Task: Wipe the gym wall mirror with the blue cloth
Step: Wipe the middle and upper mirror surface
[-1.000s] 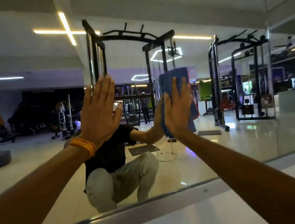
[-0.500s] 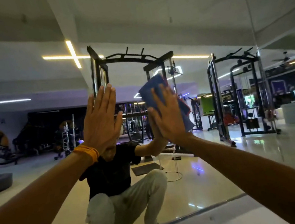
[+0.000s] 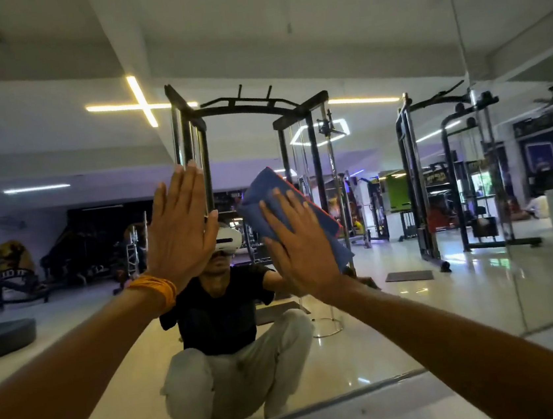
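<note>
Right now my right hand [image 3: 301,241] lies flat, fingers straight and spread, pressing the folded blue cloth [image 3: 258,194] against the gym wall mirror [image 3: 452,310]. My left hand [image 3: 181,234] is just beside it, raised flat with fingers together. The cloth's long axis tilts from upper left to lower right. My palm hides its middle, and its lower corner is hard to make out.

No text can be read. Pale lettering is seen on a reflected machine [image 3: 17,271] near the left edge of the mirror [image 3: 452,310] and on a dark sign [image 3: 437,177], both too blurred.
</note>
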